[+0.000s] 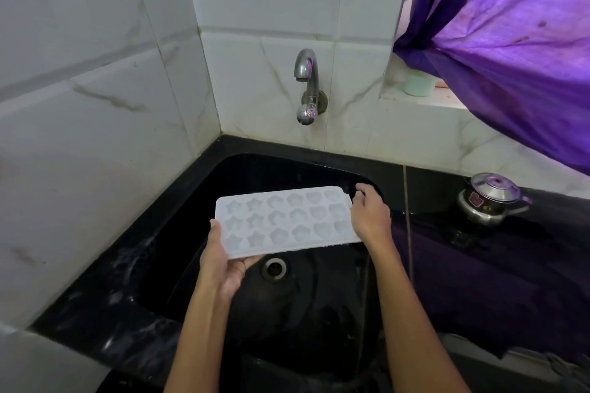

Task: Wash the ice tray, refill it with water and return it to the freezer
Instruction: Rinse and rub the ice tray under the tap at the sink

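A white ice tray (281, 220) with star, flower and heart shaped cups is held level above the black sink (198, 233), cups facing up. My left hand (223, 262) grips its near left corner from below, thumb on the left edge. My right hand (370, 217) holds the tray's right end, fingers curled over the far right corner. A chrome tap (306, 76) juts from the tiled wall above the sink, with no water running from it. The sink's drain (274, 268) shows just below the tray.
A steel pressure cooker (488, 201) stands on the black counter at the right, by a dark purple cloth (479, 281). A purple curtain (510, 41) hangs at the upper right over a ledge with a pale green cup (418, 83). White tiled walls close the left and back.
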The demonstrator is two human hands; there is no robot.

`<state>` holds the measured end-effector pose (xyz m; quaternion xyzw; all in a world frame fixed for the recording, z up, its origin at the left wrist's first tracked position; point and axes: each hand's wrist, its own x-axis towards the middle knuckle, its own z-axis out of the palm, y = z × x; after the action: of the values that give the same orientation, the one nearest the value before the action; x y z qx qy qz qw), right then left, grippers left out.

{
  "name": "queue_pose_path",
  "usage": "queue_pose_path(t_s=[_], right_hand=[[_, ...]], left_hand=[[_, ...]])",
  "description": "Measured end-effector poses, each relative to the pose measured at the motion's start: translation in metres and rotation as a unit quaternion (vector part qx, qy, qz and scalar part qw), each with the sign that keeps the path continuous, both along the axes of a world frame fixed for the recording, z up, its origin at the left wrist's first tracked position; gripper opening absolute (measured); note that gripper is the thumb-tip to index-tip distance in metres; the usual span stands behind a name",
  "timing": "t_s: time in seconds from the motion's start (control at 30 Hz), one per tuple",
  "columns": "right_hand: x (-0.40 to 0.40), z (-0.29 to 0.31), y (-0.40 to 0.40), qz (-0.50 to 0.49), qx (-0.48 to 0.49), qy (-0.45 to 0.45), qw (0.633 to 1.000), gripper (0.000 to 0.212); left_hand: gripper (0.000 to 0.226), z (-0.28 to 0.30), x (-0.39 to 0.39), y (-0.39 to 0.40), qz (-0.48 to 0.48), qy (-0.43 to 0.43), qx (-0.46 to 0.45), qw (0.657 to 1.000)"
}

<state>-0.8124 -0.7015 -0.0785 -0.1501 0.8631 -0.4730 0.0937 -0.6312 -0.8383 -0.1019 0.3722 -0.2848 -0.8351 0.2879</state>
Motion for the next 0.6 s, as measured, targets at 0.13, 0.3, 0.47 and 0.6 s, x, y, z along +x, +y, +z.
queue_pose_path(t_s=[0.13, 0.3, 0.47, 0.6], right_hand=[[-0.008, 0.004, 0.001, 0.034, 0.137, 0.172, 0.975, 0.046], [-0.007, 0.002, -0.006, 0.089, 0.27, 0.223, 0.932, 0.053], [-0.004, -0.001, -0.009, 0.132, 0.33, 0.213, 0.91, 0.057], [-0.003, -0.005, -0.008, 0.131, 0.323, 0.22, 0.911, 0.052]], left_hand=[[0.044, -0.004, 0.001, 0.001, 0.016, -0.015, 0.006, 1.0], [0.042, -0.004, -0.004, 0.001, 0.016, -0.028, 0.008, 0.999], [0.04, -0.007, -0.008, 0.007, 0.03, -0.043, 0.004, 0.999], [0.038, -0.007, -0.009, 0.009, 0.051, -0.056, -0.01, 0.997]])
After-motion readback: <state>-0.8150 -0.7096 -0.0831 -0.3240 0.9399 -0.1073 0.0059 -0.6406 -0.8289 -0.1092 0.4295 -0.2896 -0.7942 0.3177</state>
